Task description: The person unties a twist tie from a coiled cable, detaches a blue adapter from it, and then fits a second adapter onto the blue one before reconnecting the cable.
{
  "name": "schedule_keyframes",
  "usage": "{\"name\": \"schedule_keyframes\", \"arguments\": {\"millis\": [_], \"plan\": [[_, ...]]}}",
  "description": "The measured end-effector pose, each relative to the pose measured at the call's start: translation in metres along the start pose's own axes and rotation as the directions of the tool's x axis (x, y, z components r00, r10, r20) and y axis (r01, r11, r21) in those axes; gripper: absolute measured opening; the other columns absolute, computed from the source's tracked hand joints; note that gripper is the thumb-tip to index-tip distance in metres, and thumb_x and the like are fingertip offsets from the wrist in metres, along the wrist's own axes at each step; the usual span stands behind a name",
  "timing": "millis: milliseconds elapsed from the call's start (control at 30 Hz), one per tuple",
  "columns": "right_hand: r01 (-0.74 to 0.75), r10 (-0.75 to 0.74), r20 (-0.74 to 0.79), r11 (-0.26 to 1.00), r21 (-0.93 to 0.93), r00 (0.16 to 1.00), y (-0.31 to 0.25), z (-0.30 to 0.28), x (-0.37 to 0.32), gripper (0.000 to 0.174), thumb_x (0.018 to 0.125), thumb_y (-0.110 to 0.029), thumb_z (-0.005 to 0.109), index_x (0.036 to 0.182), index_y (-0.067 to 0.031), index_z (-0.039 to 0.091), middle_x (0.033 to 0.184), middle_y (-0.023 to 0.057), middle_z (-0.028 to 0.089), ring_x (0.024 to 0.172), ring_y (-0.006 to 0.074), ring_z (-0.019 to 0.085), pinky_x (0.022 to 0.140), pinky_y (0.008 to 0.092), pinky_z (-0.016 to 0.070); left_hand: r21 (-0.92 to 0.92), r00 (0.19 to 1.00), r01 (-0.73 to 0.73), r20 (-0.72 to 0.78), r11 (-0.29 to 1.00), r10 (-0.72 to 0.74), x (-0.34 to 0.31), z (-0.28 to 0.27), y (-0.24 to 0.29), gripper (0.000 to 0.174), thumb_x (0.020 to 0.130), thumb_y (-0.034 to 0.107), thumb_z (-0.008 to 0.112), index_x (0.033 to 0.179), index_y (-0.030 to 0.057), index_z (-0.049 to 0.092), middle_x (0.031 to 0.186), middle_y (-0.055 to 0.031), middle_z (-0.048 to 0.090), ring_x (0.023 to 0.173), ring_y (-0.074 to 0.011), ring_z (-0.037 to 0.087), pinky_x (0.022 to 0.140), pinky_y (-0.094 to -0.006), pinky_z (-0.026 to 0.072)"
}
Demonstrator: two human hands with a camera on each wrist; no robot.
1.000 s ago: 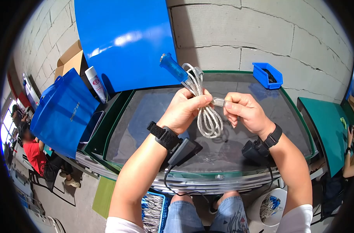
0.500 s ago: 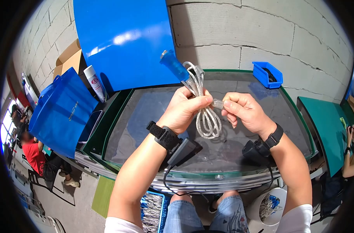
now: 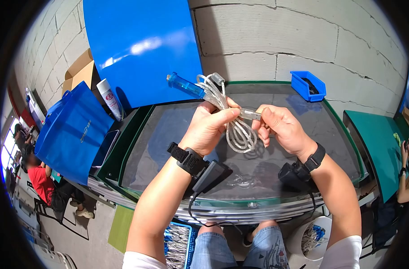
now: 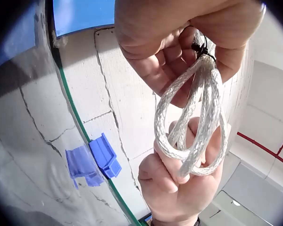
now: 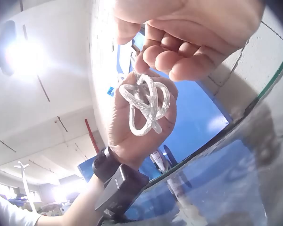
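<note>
Above the table, my left hand grips a coiled, clear-sheathed silver braided cable round its middle. A translucent blue connector sticks out of the bundle to the upper left. Beside it, a small clear block sits on the cable. In the left wrist view a thin black tie binds the coil right at the left fingers. My right hand pinches the outer end of the cable's USB plug between thumb and forefinger, its other fingers curled; the plug's inner end lies against the left thumb.
The dark table mat has a green rim. A blue bin with dark items stands at the back right. On the left are a spray can and a blue bag. Below are a basket of cables and a white bucket.
The left hand has turned the bundle, so the blue connector has swung left and downward. The USB plug shows more of its length between the hands; the right hand stays nearly in place.
</note>
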State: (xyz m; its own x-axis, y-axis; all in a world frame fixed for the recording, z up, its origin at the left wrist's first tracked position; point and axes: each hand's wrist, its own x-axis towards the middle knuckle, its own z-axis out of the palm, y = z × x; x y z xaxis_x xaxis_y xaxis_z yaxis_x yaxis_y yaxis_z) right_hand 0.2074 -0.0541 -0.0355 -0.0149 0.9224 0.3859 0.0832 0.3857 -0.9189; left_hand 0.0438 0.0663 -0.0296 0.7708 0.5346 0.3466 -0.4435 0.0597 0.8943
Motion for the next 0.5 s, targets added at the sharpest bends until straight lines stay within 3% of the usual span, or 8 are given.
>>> {"name": "schedule_keyframes", "arguments": {"millis": [133, 233, 333, 500], "plan": [[-0.041, 0.041, 0.003, 0.999, 0.025, 0.999, -0.0025, -0.0019, -0.0009, 0.042, 0.094, -0.042, 0.045, 0.082, -0.0034, 0.057, 0.06, -0.0015, 0.048, 0.053, 0.0056, 0.046, 0.048, 0.0204, 0.0399, 0.022, 1.0, 0.016, 0.026, 1.0, -0.016, -0.0004, 0.001, 0.0001, 0.019, 0.077, 0.009, 0.067, 0.092, 0.0057, 0.056, 0.091, -0.0067, 0.061, 0.086, -0.0164, 0.059, 0.081, -0.031, 0.0444], [-0.055, 0.055, -0.002, 0.998, -0.014, 0.998, -0.0068, -0.0001, 0.0, 0.029, 0.091, -0.031, 0.055, 0.082, -0.0042, 0.057, 0.062, -0.0028, 0.049, 0.054, 0.0032, 0.045, 0.047, 0.0184, 0.0386, 0.008, 0.999, 0.009, 0.032, 1.0, -0.009, 0.0021, -0.0002, -0.003, 0.018, 0.077, 0.008, 0.067, 0.092, 0.0066, 0.056, 0.093, -0.008, 0.061, 0.089, -0.0176, 0.059, 0.083, -0.0323, 0.0441], [-0.016, 0.003, -0.13, 0.995, -0.1, 0.992, -0.0026, 0.0029, 0.0022, 0.016, 0.084, -0.017, 0.065, 0.083, -0.0057, 0.054, 0.068, -0.0057, 0.05, 0.056, 0.0, 0.043, 0.048, 0.0157, 0.0356, 0.016, 0.995, -0.065, 0.073, 0.998, 0.064, 0.002, 0.0002, -0.0049, 0.019, 0.077, 0.007, 0.067, 0.093, 0.0073, 0.056, 0.096, -0.0092, 0.061, 0.091, -0.0181, 0.059, 0.086, -0.0335, 0.0434], [0.075, -0.1, -0.108, 0.974, -0.215, 0.989, -0.0023, 0.0057, 0.0014, 0.016, 0.085, -0.016, 0.064, 0.082, -0.0048, 0.053, 0.067, -0.0059, 0.049, 0.057, -0.0004, 0.041, 0.049, 0.0158, 0.0334, 0.053, 0.993, -0.099, 0.072, 0.994, 0.095, 0.0016, -0.0004, -0.0039, 0.02, 0.077, 0.006, 0.066, 0.094, 0.0073, 0.056, 0.099, -0.0097, 0.061, 0.093, -0.0178, 0.058, 0.088, -0.0328, 0.0421]]}}
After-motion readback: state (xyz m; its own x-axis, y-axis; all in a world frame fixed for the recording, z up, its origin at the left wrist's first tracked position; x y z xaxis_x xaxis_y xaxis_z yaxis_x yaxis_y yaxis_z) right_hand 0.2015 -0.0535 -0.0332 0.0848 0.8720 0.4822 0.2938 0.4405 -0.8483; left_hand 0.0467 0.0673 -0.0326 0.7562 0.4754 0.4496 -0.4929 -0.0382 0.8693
